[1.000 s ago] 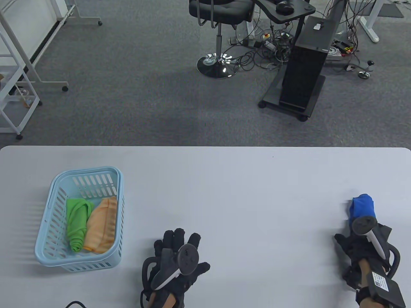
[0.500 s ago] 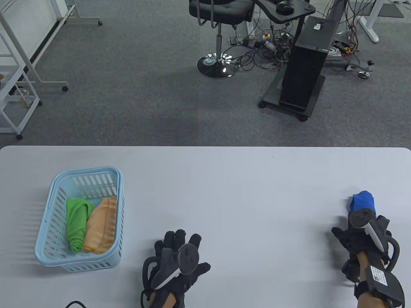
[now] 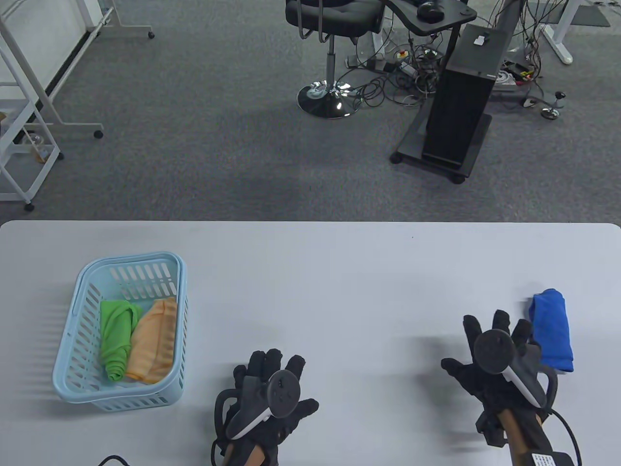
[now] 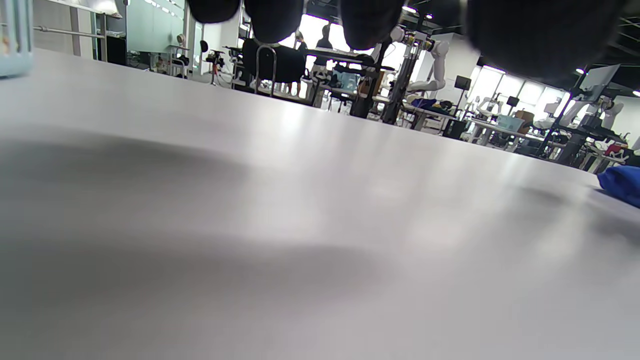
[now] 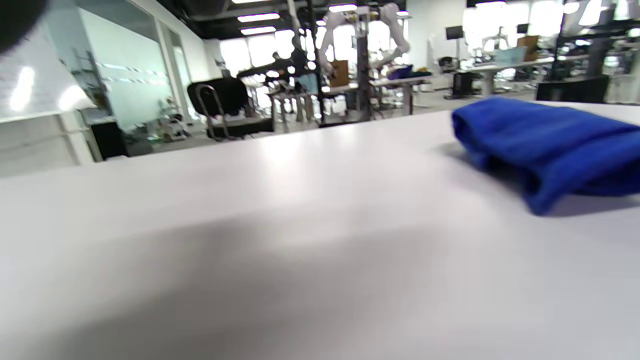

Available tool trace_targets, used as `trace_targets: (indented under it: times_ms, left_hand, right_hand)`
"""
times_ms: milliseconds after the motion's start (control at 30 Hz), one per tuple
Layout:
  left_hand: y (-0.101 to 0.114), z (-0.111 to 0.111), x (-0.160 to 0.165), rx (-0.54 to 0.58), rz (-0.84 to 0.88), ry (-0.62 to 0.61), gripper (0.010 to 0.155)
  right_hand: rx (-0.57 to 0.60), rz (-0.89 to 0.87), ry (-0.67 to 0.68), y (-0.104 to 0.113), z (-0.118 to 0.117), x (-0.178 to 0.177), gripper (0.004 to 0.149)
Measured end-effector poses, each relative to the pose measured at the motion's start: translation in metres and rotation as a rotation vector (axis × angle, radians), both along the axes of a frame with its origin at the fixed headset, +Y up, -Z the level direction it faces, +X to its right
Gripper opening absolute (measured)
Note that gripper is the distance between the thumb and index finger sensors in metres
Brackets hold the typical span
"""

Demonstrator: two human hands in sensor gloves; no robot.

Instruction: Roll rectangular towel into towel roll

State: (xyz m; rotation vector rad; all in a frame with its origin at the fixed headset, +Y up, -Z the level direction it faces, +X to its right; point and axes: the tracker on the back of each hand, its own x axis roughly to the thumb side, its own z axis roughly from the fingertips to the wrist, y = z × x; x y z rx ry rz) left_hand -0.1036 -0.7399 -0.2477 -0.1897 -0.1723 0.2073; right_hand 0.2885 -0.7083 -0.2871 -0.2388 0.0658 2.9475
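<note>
A rolled blue towel [image 3: 552,330] lies on the white table [image 3: 339,281] near its right edge; it also shows in the right wrist view as a blue towel [image 5: 550,137] and at the far right of the left wrist view as a blue towel [image 4: 622,184]. My right hand [image 3: 492,354] hovers just left of the roll with fingers spread, holding nothing. My left hand [image 3: 271,383] rests flat near the table's front edge, fingers spread and empty; its fingertips [image 4: 370,20] hang in at the top of the left wrist view.
A light blue basket [image 3: 80,291] at the left holds a green towel roll [image 3: 116,337] and an orange towel roll [image 3: 155,340]. Beyond the table's far edge stand an office chair [image 3: 332,48] and a black cabinet [image 3: 461,97] on grey carpet.
My right hand has let go of the blue towel roll and moved left and back from it, its fingers now spread. The roll stays on the table. The left hand has not moved.
</note>
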Motion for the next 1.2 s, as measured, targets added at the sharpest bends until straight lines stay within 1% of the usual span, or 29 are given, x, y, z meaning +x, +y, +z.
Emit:
trace_targets:
  times_ms: [67, 100, 133, 200, 300, 400, 467, 533, 633, 700, 733, 800, 833, 867, 900, 1000, 1033, 1067, 1133, 1167, 1200]
  left_hand:
    - [0.0, 0.0, 0.0, 0.001, 0.001, 0.0, 0.088]
    - [0.0, 0.0, 0.0, 0.002, 0.001, -0.001, 0.088]
    - [-0.001, 0.001, 0.001, 0.009, 0.001, -0.003, 0.088]
    - [-0.001, 0.001, 0.001, 0.016, 0.005, -0.005, 0.086]
    - [-0.002, 0.002, 0.002, 0.012, 0.012, 0.001, 0.084]
    - [-0.001, 0.002, 0.002, 0.029, 0.023, 0.004, 0.079]
    - [0.001, 0.002, 0.003, 0.067, 0.049, -0.005, 0.074]
    - [0.002, 0.003, 0.005, 0.062, 0.06, -0.011, 0.072]
    - [0.002, 0.005, 0.008, 0.076, 0.051, -0.043, 0.068]
    - [0.002, 0.007, 0.007, 0.154, 0.098, -0.05, 0.065]
    - [0.004, 0.007, 0.007, 0.166, 0.106, -0.051, 0.064]
    - [0.016, 0.006, 0.006, 0.171, 0.077, -0.031, 0.063]
    - [0.024, 0.004, 0.005, 0.17, 0.088, -0.046, 0.063]
    - [0.037, 0.0, 0.002, 0.173, 0.095, -0.076, 0.062]
    - [0.045, -0.002, -0.001, 0.19, 0.087, -0.073, 0.062]
    - [0.089, -0.018, -0.027, 0.269, 0.064, 0.008, 0.063]
    - [0.107, -0.027, -0.042, 0.296, 0.062, 0.041, 0.064]
    - [0.117, -0.033, -0.052, 0.302, 0.059, 0.061, 0.065]
    - [0.142, -0.051, -0.083, 0.295, 0.029, 0.142, 0.067]
    - [0.152, -0.06, -0.099, 0.282, 0.026, 0.185, 0.069]
    - [0.157, -0.066, -0.109, 0.271, 0.03, 0.21, 0.07]
  right_hand:
    - [0.025, -0.003, 0.02, 0.0, 0.006, -0.01, 0.098]
    - [0.059, -0.011, 0.042, -0.002, 0.011, -0.018, 0.098]
    - [0.121, -0.02, 0.069, -0.004, 0.015, -0.025, 0.097]
    - [0.166, -0.002, 0.105, -0.007, 0.02, -0.033, 0.096]
    - [0.165, 0.019, 0.145, -0.015, 0.024, -0.041, 0.096]
    - [0.156, 0.006, 0.163, -0.025, 0.025, -0.044, 0.095]
    - [0.212, -0.019, 0.154, -0.027, 0.025, -0.044, 0.092]
    - [0.168, -0.034, 0.147, -0.027, 0.024, -0.045, 0.091]
    - [0.153, -0.04, 0.157, -0.028, 0.023, -0.049, 0.09]
    - [0.137, -0.032, 0.167, -0.028, 0.023, -0.05, 0.089]
    - [0.137, -0.03, 0.169, -0.028, 0.023, -0.05, 0.088]
    - [0.129, -0.016, 0.18, -0.029, 0.022, -0.05, 0.088]
    - [0.119, -0.014, 0.182, -0.03, 0.021, -0.05, 0.088]
    - [0.11, -0.015, 0.187, -0.031, 0.021, -0.05, 0.088]
    - [0.106, -0.016, 0.189, -0.031, 0.021, -0.05, 0.087]
    - [0.1, -0.017, 0.192, -0.03, 0.021, -0.05, 0.087]
    - [0.086, -0.018, 0.199, -0.031, 0.02, -0.051, 0.086]
    - [0.08, -0.02, 0.202, -0.031, 0.02, -0.051, 0.086]
    - [0.073, -0.015, 0.207, -0.032, 0.019, -0.052, 0.086]
    - [0.068, -0.008, 0.207, -0.033, 0.019, -0.052, 0.087]
    - [0.062, -0.002, 0.207, -0.034, 0.018, -0.052, 0.087]
